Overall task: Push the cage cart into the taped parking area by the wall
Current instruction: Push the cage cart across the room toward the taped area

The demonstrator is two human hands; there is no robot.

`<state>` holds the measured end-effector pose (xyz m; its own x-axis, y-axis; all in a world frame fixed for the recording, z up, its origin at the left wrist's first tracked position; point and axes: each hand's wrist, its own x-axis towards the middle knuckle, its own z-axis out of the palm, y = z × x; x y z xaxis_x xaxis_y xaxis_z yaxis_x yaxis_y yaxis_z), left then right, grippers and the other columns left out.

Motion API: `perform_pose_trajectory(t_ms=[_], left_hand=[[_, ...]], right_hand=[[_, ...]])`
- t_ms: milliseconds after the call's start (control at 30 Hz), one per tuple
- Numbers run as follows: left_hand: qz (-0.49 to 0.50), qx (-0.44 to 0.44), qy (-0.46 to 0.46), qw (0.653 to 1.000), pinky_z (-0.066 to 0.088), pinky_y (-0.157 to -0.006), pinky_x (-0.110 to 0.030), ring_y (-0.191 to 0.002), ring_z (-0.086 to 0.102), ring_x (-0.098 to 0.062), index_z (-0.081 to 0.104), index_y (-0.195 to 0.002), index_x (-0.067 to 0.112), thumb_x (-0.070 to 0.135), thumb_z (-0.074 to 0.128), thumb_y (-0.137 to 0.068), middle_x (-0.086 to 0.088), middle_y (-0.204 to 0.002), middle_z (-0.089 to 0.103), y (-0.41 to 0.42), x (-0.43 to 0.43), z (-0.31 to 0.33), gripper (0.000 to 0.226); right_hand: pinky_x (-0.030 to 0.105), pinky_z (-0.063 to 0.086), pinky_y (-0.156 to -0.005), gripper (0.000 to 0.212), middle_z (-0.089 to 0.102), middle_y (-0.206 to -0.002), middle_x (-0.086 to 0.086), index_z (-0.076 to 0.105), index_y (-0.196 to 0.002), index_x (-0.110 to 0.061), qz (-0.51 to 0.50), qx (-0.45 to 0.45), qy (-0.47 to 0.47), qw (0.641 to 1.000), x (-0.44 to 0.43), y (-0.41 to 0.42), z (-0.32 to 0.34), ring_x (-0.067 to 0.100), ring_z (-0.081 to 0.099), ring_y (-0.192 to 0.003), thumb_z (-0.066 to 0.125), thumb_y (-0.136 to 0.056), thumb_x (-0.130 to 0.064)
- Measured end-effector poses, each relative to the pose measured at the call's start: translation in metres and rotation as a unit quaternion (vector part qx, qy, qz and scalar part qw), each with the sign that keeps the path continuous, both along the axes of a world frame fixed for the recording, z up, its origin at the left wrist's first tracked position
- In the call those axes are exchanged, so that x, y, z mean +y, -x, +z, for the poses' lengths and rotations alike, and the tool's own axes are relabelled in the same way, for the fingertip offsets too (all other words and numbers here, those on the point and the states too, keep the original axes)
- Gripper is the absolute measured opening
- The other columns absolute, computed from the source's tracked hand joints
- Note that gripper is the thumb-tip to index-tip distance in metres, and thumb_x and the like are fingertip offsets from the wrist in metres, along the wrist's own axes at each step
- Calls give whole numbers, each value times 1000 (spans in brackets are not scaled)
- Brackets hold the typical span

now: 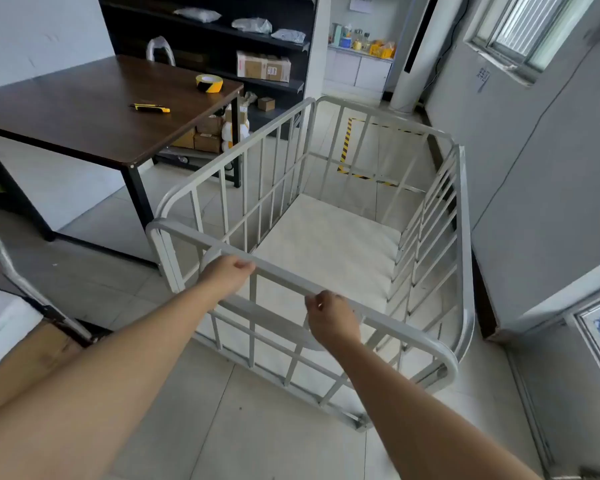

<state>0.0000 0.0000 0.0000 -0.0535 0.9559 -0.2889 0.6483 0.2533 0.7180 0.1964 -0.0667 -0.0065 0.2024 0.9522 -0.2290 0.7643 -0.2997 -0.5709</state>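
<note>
My left hand (227, 273) is closed over the top rail of the cage cart (329, 244), on the side nearest me, with the fingers curled around the bar. My right hand (331, 318) grips the same rail further along, toward the cart's right corner, thumb on the near side and fingers wrapped over the top. Both of my forearms are bare and stretched out toward the cart.

The cart is a pale grey frame of bars on all four sides, with a flat white floor inside and nothing resting on it. It stands on the light tiled floor, turned at a slight angle.

Beyond the cart's far side lies the taped parking area (347, 147), a rectangle marked in yellow and black striped tape; I see it through the far bars, so the cart is still short of it. The grey wall (534, 174) runs just beside the cart's right side and along the taped area.

To the left of the cart stands a dark wooden table (84, 109) with a roll of striped tape (209, 83) and a yellow knife (150, 108) on it. Behind the table, further from the cart, are black shelves (205, 29) holding bags and boxes.
</note>
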Motion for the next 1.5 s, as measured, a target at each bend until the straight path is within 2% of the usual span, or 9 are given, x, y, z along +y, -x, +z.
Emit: perform_pose_trajectory(t_ms=[200,400,600,733,867,1033,1200,1333,1500], left_hand=[[-144,180,-26,973,44,-82,-31,-104,56,-21,64,-105,16,39,49,-95,-4,-114,55,14,0,-30,29],[-269,247,-6,931,42,-90,-31,-110,54,-21,62,-117,22,42,48,-95,-1,-110,55,33,4,-46,33],[-325,269,-19,906,41,-91,-33,-107,53,-21,61,-114,27,45,45,-96,3,-102,58,41,11,-51,30],[-361,334,-41,870,33,-98,-31,-112,50,-22,54,-120,26,49,37,-97,2,-114,60,40,14,-57,37],[-378,359,-17,853,23,-108,-32,-121,42,-21,49,-123,24,50,31,-99,1,-121,54,41,18,-62,40],[-386,360,14,850,21,-109,-33,-123,39,-22,48,-121,23,51,29,-99,0,-123,51,38,29,-63,40],[-379,356,18,854,20,-110,-33,-124,37,-22,46,-123,23,50,28,-99,0,-124,49,34,44,-65,40],[-379,359,41,852,19,-110,-34,-125,36,-23,45,-126,23,49,27,-99,-1,-126,48,23,62,-64,41],[-381,350,60,854,18,-109,-34,-124,35,-23,45,-123,24,50,28,-98,-1,-123,47,7,87,-65,39]], right_hand=[[39,39,-96,42,56,-121,7,57,-118,-18,107,-160,34,981,-13,6,-25,28,49,-116,34,-97,-45],[39,36,-94,41,60,-110,8,56,-113,-15,176,-236,25,955,-22,2,-42,29,53,-106,27,-99,-40],[39,34,-94,49,64,-103,8,55,-104,-16,196,-244,30,949,-19,-2,-53,31,55,-101,17,-99,-47],[39,33,-97,88,62,-101,8,51,-105,-16,223,-227,19,948,-17,-3,-58,30,54,-99,-17,-75,-63],[40,33,-97,51,61,-103,9,48,-104,-15,224,-221,29,949,-14,-6,-61,31,53,-99,10,-98,-49],[39,32,-93,92,61,-102,8,47,-104,-17,226,-196,0,954,-6,-7,-57,31,52,-98,-24,-63,-60],[40,32,-93,93,62,-102,9,47,-105,-17,232,-196,1,953,10,-13,-60,31,52,-99,-24,-63,-60],[40,32,-94,59,61,-104,10,47,-107,-15,233,-205,17,951,27,-21,-58,32,52,-101,4,-95,-53],[40,32,-93,95,62,-104,8,47,-105,-18,236,-200,-5,951,49,-37,-57,31,52,-101,-24,-60,-62]])
